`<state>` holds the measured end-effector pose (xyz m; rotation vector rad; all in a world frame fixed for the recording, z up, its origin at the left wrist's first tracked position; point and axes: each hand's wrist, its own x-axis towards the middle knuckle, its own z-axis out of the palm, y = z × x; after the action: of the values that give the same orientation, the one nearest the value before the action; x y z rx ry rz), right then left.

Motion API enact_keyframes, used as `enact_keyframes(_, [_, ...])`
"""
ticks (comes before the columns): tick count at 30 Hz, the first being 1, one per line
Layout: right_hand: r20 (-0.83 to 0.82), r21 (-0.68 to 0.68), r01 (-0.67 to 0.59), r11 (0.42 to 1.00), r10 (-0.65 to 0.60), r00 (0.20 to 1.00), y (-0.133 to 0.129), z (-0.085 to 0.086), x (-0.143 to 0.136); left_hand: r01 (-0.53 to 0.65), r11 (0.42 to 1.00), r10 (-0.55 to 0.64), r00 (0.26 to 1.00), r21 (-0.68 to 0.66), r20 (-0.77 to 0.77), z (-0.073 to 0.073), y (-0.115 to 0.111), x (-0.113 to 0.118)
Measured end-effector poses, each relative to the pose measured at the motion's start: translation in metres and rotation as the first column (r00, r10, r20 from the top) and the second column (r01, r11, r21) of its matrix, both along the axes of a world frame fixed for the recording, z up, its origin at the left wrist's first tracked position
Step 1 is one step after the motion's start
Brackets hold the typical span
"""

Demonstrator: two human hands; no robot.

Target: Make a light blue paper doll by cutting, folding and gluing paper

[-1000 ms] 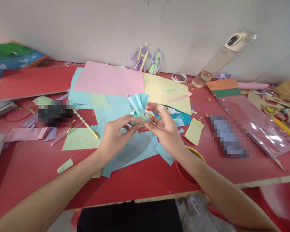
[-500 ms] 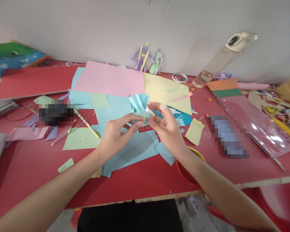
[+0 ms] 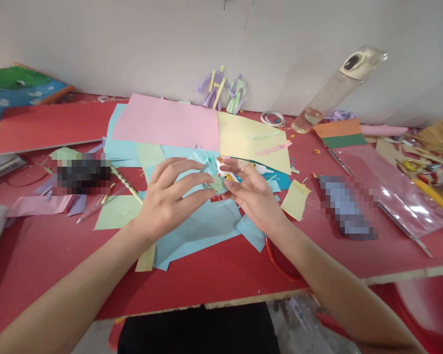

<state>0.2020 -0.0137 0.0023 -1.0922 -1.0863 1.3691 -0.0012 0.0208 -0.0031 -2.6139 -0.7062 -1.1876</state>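
A small paper craft piece, with pleated light-blue paper point(image 3: 205, 160) at its top and a pale green part point(image 3: 217, 184) below, is held over the middle of the table. The thumb and fingers of my right hand point(image 3: 253, 194) pinch the green part from the right. My left hand point(image 3: 172, 199) is on the other side with its fingers stretched and spread, their tips close to the piece and covering part of it; contact is unclear. Behind my right fingers shows a white pointed nozzle point(image 3: 263, 168), mostly hidden.
Light-blue sheets point(image 3: 203, 226) lie under my hands, with a pink sheet point(image 3: 166, 120) and a yellow sheet point(image 3: 254, 137) behind. Paper figures point(image 3: 216, 91) lean on the wall. A clear bottle point(image 3: 328, 101) stands back right. A patterned pencil point(image 3: 127, 184) lies left, a pink pouch point(image 3: 409, 187) right.
My left hand has let go of its pinch and spread its fingers, lifting slightly left. The pleated paper has tilted down and back, while my right hand keeps its hold.
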Motion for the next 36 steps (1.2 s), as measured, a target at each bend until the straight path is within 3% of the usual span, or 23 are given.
enact_keyframes(4, [-0.008,-0.024,-0.063,0.998,0.063,0.998,-0.001,0.002,0.0,0.063,0.998,-0.063,0.998,-0.009,-0.013,-0.003,0.0,-0.006])
enact_keyframes(8, [0.067,-0.036,-0.13,0.991,0.132,0.989,0.0,0.003,0.001,0.027,0.983,-0.013,0.997,-0.181,0.077,0.001,0.002,-0.008])
enact_keyframes(11, [0.146,-0.002,-0.069,0.998,0.069,0.987,0.001,0.002,0.004,0.015,0.964,0.053,0.968,-0.264,0.247,0.008,0.004,-0.006])
enact_keyframes(14, [0.198,0.047,0.025,0.999,-0.034,0.98,0.002,0.0,0.007,-0.043,0.915,0.21,0.898,-0.4,0.386,0.013,0.003,-0.004])
enact_keyframes(16, [0.224,0.07,0.06,0.996,-0.074,0.972,0.001,0.0,0.007,-0.019,0.821,0.314,0.85,-0.571,0.423,0.014,0.001,-0.003])
enact_keyframes(18, [0.24,0.083,0.075,0.994,-0.093,0.966,0.0,0.001,0.006,0.08,0.692,0.363,0.821,-0.718,0.441,0.014,0.001,-0.001])
enact_keyframes(22, [0.281,0.105,0.07,0.992,-0.098,0.955,-0.004,0.006,0.003,0.31,0.463,0.366,0.787,-0.831,0.497,0.012,0.001,0.003])
enact_keyframes(25, [0.29,0.136,0.036,0.99,-0.074,0.954,-0.006,0.007,0.0,0.475,0.287,0.368,0.747,-0.832,0.553,0.01,0.001,0.005])
enact_keyframes(28, [0.298,0.167,0.024,0.986,-0.074,0.952,-0.007,0.006,-0.002,0.59,0.044,0.415,0.724,-0.806,0.552,0.007,0.0,0.006])
enact_keyframes(30, [0.296,0.222,0.052,0.974,-0.118,0.948,-0.008,0.005,-0.003,0.634,-0.086,0.454,0.712,-0.768,0.536,0.004,-0.002,0.008])
enact_keyframes(33, [0.284,0.391,0.092,0.916,-0.215,0.934,-0.009,0.004,-0.002,0.721,-0.212,0.464,0.668,-0.66,0.581,0.002,-0.007,0.012])
enact_keyframes(36, [0.348,0.475,0.04,0.879,-0.229,0.909,-0.009,0.004,0.0,0.729,-0.307,0.427,0.68,-0.611,0.596,0.001,-0.013,0.016])
